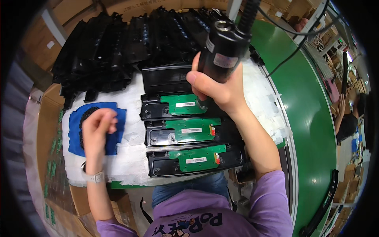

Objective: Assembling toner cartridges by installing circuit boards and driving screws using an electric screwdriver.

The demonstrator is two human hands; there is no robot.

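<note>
My right hand point(224, 90) is wrapped round a black electric screwdriver point(218, 49). The tool points down, its lower end over the right part of a green circuit board point(179, 111); whether the tip touches is hard to tell. That board lies in a long black plastic panel point(152, 108). My left hand point(99, 128) is above a heap of small black screws point(83, 116) on a blue cloth point(75, 134). Its fingers are curled together, and anything between them is too small to make out. Two nearer panels hold a middle board point(185, 136) and a near board point(189, 166).
Many black plastic parts point(118, 43) are piled along the far side of the white-covered table point(130, 158). Beyond the boards lies another black panel point(162, 79). A green conveyor point(308, 130) runs on the right. Black cables point(302, 33) hang at upper right; another person point(347, 122) is farther off.
</note>
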